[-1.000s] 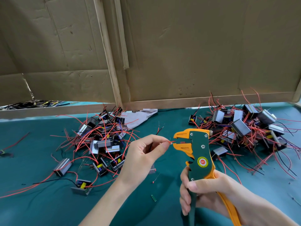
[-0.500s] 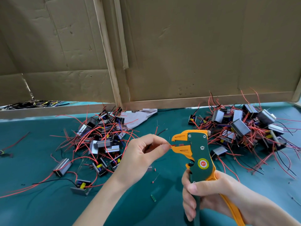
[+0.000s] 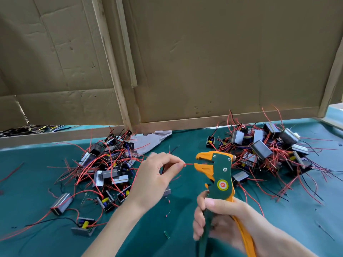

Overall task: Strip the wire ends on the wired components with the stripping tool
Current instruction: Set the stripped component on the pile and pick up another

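Observation:
My right hand (image 3: 220, 217) grips the handles of the green and orange stripping tool (image 3: 220, 175), held upright with its orange jaws pointing left. My left hand (image 3: 156, 175) pinches a thin red wire (image 3: 189, 164) between thumb and forefinger; the wire's tip reaches the gap of the jaws. A grey component under my left hand is mostly hidden. One pile of wired components (image 3: 107, 169) lies to the left and another pile (image 3: 267, 151) to the right, both tangled in red and black wires.
The table has a green mat (image 3: 185, 210) scattered with small wire scraps. Cardboard panels on wooden frames (image 3: 185, 62) stand close behind. A grey cloth (image 3: 150, 140) lies by the left pile. Loose components (image 3: 61, 203) sit at front left.
My left hand has drawn slightly left, so a short length of red wire now shows between my fingers and the jaws. The tool has shifted a little.

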Tool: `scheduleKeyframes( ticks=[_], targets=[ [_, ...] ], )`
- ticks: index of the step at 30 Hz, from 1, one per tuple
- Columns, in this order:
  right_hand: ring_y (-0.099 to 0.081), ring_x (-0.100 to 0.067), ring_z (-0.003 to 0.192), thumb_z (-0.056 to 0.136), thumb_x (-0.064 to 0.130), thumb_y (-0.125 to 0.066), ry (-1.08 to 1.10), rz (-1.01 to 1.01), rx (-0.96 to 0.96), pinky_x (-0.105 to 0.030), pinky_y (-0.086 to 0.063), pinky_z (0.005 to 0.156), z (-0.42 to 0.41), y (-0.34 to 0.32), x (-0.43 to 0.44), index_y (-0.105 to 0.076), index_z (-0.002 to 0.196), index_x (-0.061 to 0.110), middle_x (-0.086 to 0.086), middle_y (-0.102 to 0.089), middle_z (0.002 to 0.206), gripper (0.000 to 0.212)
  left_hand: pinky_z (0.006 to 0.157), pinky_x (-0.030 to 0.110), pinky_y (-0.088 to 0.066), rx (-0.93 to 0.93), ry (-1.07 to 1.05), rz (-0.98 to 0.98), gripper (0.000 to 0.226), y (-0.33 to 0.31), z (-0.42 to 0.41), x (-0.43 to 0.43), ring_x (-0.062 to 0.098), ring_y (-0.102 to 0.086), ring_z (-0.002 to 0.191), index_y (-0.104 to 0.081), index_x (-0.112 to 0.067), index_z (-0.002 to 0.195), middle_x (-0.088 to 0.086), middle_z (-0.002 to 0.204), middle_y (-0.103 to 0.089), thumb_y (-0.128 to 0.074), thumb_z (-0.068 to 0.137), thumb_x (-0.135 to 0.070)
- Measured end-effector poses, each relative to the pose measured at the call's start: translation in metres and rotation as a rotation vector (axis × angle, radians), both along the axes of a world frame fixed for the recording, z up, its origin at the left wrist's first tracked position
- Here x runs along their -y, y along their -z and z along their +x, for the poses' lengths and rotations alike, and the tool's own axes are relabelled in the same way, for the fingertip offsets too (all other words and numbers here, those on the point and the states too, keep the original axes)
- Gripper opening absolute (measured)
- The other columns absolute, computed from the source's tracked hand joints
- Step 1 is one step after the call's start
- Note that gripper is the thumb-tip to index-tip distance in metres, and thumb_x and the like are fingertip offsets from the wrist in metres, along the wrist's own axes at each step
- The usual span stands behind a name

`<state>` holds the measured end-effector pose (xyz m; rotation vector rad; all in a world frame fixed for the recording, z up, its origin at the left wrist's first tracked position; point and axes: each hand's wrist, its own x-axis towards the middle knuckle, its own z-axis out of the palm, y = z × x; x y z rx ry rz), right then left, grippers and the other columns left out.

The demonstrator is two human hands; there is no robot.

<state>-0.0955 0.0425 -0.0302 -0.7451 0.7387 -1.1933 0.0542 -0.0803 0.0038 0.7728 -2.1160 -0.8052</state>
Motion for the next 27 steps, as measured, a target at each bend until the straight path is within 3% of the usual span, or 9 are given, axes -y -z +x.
scheduleKeyframes(
  ticks=[4, 8, 12, 14, 16, 18, 20, 24, 27],
  targets=[
    [-0.057, -0.033, 0.062, 0.05, 0.01, -0.089, 0.103, 0.033, 0.121, -0.045, -0.054, 0.064, -0.009, -0.001, 0.008, -0.06, 0.072, 0.003, -0.019, -0.052, 0.069, 0.037, 0.07, 0.018, -0.032, 0.081, -0.054, -0.283, 0.012, -0.048, -0.034, 0.017, 0.002, -0.043, 0.079, -0.068, -0.025, 0.085, -0.014, 0.073, -0.057, -0.059, 0.093, -0.022],
    [-0.056, -0.032, 0.062, 0.046, 0.003, -0.085, 0.16, 0.166, 0.192, -0.044, -0.054, 0.062, -0.011, 0.005, 0.014, -0.059, 0.072, 0.004, -0.017, -0.052, 0.071, 0.037, 0.068, 0.027, -0.039, -0.13, -0.031, -0.41, 0.012, -0.093, -0.101, 0.025, 0.013, -0.048, 0.071, -0.069, -0.008, 0.09, -0.01, 0.072, -0.053, -0.057, 0.093, -0.009],
    [-0.057, -0.033, 0.059, 0.054, 0.001, -0.074, 0.226, 0.218, 0.213, -0.043, -0.054, 0.06, -0.012, 0.009, 0.017, -0.061, 0.071, 0.003, -0.018, -0.053, 0.07, 0.022, 0.078, 0.041, -0.055, -0.317, 0.077, -0.166, 0.012, -0.106, -0.16, 0.018, 0.02, -0.059, 0.079, -0.066, -0.003, 0.099, 0.0, 0.082, -0.06, -0.056, 0.092, -0.002],
    [-0.057, -0.034, 0.059, 0.054, 0.0, -0.075, 0.239, 0.22, 0.239, -0.043, -0.054, 0.059, -0.015, 0.01, 0.018, -0.062, 0.07, 0.002, -0.018, -0.054, 0.07, 0.021, 0.094, 0.039, -0.049, -0.195, 0.17, -0.075, 0.023, -0.101, -0.171, 0.014, 0.02, -0.06, 0.1, -0.063, -0.01, 0.116, 0.008, 0.107, -0.064, -0.055, 0.094, -0.006],
    [-0.058, -0.035, 0.059, 0.059, -0.007, -0.069, 0.261, 0.222, 0.27, -0.044, -0.055, 0.06, -0.019, 0.011, 0.018, -0.062, 0.071, 0.001, -0.02, -0.055, 0.071, 0.016, 0.104, 0.036, -0.041, -0.018, 0.281, -0.002, 0.034, -0.091, -0.167, 0.015, 0.021, -0.052, 0.12, -0.056, -0.021, 0.129, 0.011, 0.131, -0.055, -0.054, 0.096, -0.011],
    [-0.059, -0.035, 0.061, 0.058, -0.016, -0.063, 0.283, 0.209, 0.296, -0.044, -0.057, 0.062, -0.025, 0.011, 0.018, -0.062, 0.07, 0.0, -0.022, -0.058, 0.074, 0.02, 0.105, 0.034, -0.041, 0.065, 0.34, 0.057, 0.037, -0.082, -0.149, 0.02, 0.019, -0.052, 0.123, -0.054, -0.026, 0.131, 0.011, 0.136, -0.051, -0.053, 0.096, -0.012],
    [-0.061, -0.035, 0.062, 0.055, -0.013, -0.066, 0.32, 0.181, 0.301, -0.043, -0.057, 0.062, -0.027, 0.01, 0.017, -0.062, 0.071, 0.0, -0.024, -0.062, 0.081, 0.021, 0.098, 0.033, -0.049, 0.045, 0.315, 0.105, 0.033, -0.074, -0.121, 0.028, 0.016, -0.059, 0.111, -0.057, -0.025, 0.126, 0.009, 0.127, -0.056, -0.053, 0.096, -0.01],
    [-0.069, -0.039, 0.068, 0.069, -0.009, -0.058, 0.485, 0.189, 0.215, -0.043, -0.059, 0.058, -0.037, 0.01, 0.021, -0.06, 0.081, -0.001, -0.021, -0.067, 0.085, 0.015, 0.063, 0.022, -0.055, 0.003, 0.092, 0.172, 0.017, -0.056, -0.053, 0.051, 0.011, -0.06, 0.073, -0.061, -0.016, 0.097, 0.002, 0.093, -0.063, -0.05, 0.095, -0.003],
    [-0.071, -0.04, 0.073, 0.084, -0.01, -0.05, 0.561, 0.209, 0.165, -0.043, -0.06, 0.058, -0.047, 0.008, 0.023, -0.061, 0.092, -0.002, -0.02, -0.064, 0.076, 0.016, 0.05, 0.016, -0.046, 0.264, -0.067, 0.163, 0.018, -0.043, -0.01, 0.069, 0.007, -0.059, 0.059, -0.061, -0.017, 0.086, 0.0, 0.081, -0.065, -0.051, 0.094, -0.004]
  ],
)
